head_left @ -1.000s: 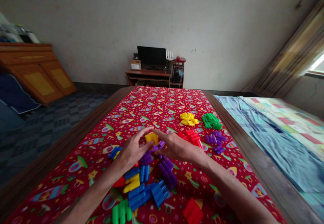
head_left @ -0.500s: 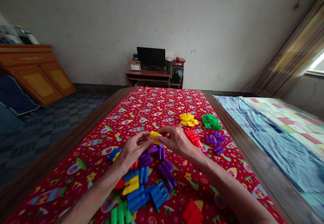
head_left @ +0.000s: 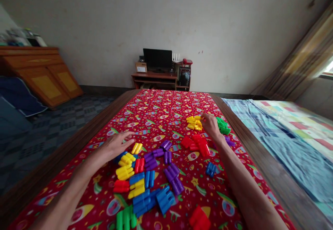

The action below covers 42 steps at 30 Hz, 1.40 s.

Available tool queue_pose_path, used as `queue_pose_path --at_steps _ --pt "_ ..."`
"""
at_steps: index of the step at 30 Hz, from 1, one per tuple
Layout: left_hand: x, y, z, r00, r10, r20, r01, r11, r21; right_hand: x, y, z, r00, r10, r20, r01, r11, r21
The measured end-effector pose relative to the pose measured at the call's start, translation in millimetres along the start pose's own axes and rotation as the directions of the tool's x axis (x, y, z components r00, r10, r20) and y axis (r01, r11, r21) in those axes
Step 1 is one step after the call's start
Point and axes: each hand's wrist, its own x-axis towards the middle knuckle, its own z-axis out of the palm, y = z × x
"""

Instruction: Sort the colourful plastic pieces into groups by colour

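My right hand (head_left: pixel 210 123) reaches to the yellow pile (head_left: pixel 194 124) on the right side of the cloth, its fingertips pinched on a yellow building block (head_left: pixel 197 118) at the pile's edge. Empty, my left hand (head_left: pixel 121 143) hovers with fingers apart over the left part of the table. Just beside it lie a small yellow block (head_left: pixel 136 148) and other yellow blocks (head_left: pixel 125 171). Purple blocks (head_left: pixel 171 173), blue blocks (head_left: pixel 165 199), a red block (head_left: pixel 139 165) and a green block (head_left: pixel 126 218) are scattered in the middle and near front.
Red blocks (head_left: pixel 200 145), green blocks (head_left: pixel 223 126) and a small blue block (head_left: pixel 211 169) lie near my right arm, which partly hides purple blocks (head_left: pixel 230 141). The red patterned cloth (head_left: pixel 161 105) covers a wooden table (head_left: pixel 234 119). A bed (head_left: pixel 286 140) stands on the right.
My hands have parted from the yellow block they both held in front of me. The right hand has carried it right to the yellow pile, while the left has drawn back left and opened.
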Motion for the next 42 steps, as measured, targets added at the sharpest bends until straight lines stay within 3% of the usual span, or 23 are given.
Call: queue_pose_path --at_steps 5,9,12,14,16,18,20,23,30,32,34,36,37,39,42 --pt "-6 3 13.3 0.985 -0.02 0.17 0.007 0.997 0.077 -6 -3 -3 0.992 0.0 0.125 0.01 0.997 -0.076" --pt "-6 18 24.3 0.984 -0.038 0.173 0.01 0.987 0.159 -7 -13 -18 0.996 -0.055 0.068 0.062 0.993 -0.103" --pt "-5 30 30.4 0.993 -0.032 0.111 0.03 0.999 0.016 -12 -31 -32 0.981 -0.184 0.062 0.187 0.981 -0.045" --pt "-7 43 34.0 0.998 -0.048 0.029 0.05 0.995 -0.091 -23 -51 -39 0.939 -0.333 0.079 0.326 0.941 0.09" --pt "-12 59 37.0 0.998 -0.05 -0.035 0.045 0.992 -0.119 -38 -75 -41 0.857 -0.504 0.109 0.462 0.845 0.268" --pt "-19 77 38.9 0.999 -0.003 -0.045 -0.002 0.995 -0.102 -55 -99 -37 0.757 -0.637 0.147 0.538 0.735 0.413" --pt "-27 91 39.6 0.997 0.068 -0.034 -0.071 0.993 -0.089 -69 -116 -30 0.692 -0.699 0.183 0.56 0.679 0.474" --pt "-34 100 40.9 0.989 0.138 -0.054 -0.143 0.985 -0.098 -75 -123 -22 0.691 -0.686 0.227 0.533 0.696 0.481" --pt "-32 94 53.9 0.962 0.217 -0.167 -0.247 0.951 -0.187 -60 -112 -29 0.653 -0.673 0.348 0.451 0.715 0.535" --pt "-29 92 52.2 0.956 0.24 -0.167 -0.269 0.944 -0.188 -52 -107 -30 0.695 -0.638 0.333 0.463 0.751 0.471" --pt "-25 87 43.8 0.948 0.266 -0.175 -0.295 0.94 -0.169 -41 -92 -29 0.816 -0.515 0.261 0.413 0.837 0.358" --pt "-21 77 29.4 0.943 0.282 -0.178 -0.306 0.944 -0.124 -26 -67 -26 0.948 -0.289 0.135 0.259 0.944 0.203" --pt "-19 70 21.1 0.946 0.282 -0.163 -0.299 0.95 -0.093 -19 -52 -23 0.983 -0.169 0.072 0.16 0.98 0.122" --pt "-17 54 5.4 0.966 0.245 -0.084 -0.248 0.968 -0.026 -7 -24 -18 1.0 0.012 -0.007 -0.012 1.0 -0.003" --pt "-19 32 -9.7 0.988 0.086 0.13 -0.088 0.996 0.006 3 4 -8 0.994 0.112 0.003 -0.111 0.987 -0.117"
